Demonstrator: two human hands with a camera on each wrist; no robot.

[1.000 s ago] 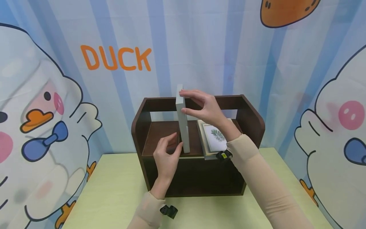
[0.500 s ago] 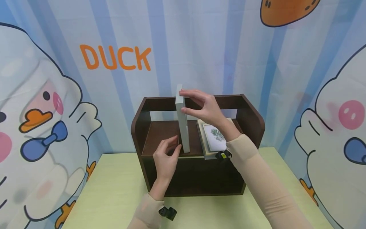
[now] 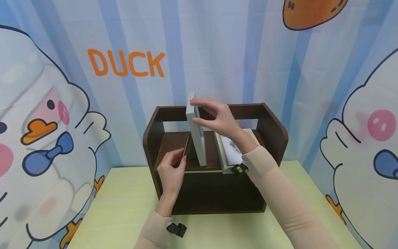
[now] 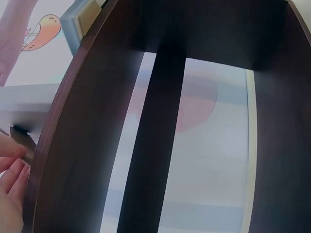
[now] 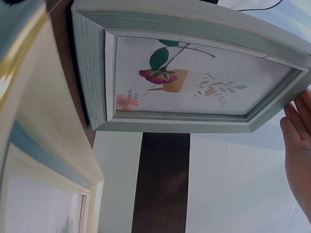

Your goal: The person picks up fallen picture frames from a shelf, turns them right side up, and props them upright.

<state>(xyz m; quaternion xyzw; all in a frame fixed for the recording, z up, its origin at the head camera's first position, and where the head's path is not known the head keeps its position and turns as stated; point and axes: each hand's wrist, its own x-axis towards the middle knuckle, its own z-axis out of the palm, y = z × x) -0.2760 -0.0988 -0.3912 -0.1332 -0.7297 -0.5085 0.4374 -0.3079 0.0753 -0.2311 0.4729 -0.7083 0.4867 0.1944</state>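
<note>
A grey-blue picture frame [image 3: 196, 138] stands on the upper shelf, its narrow side toward me and its top leaning left. The right wrist view shows flower artwork in the same frame [image 5: 175, 121]. My right hand [image 3: 219, 116] holds its upper corner, fingertips on the top edge and thumb lower down. My left hand [image 3: 171, 171] pinches a thin brown stand leg [image 3: 187, 143] behind the frame. In the left wrist view, fingers [image 4: 12, 155] close on this brown stand leg [image 4: 24, 143], partly hidden by the shelf board.
A dark brown two-level shelf unit [image 3: 217, 192] stands on a pale yellow-green table [image 3: 124, 193]. Flat on its upper right lie stacked picture frames, the top one [image 3: 231, 152] with a leaf print. Behind hangs a blue striped curtain [image 3: 214, 52] with duck drawings.
The picture frame's top has tipped left, and my right hand has moved left with it. My left hand has shifted left, drawing the stand leg away from the frame's back.
</note>
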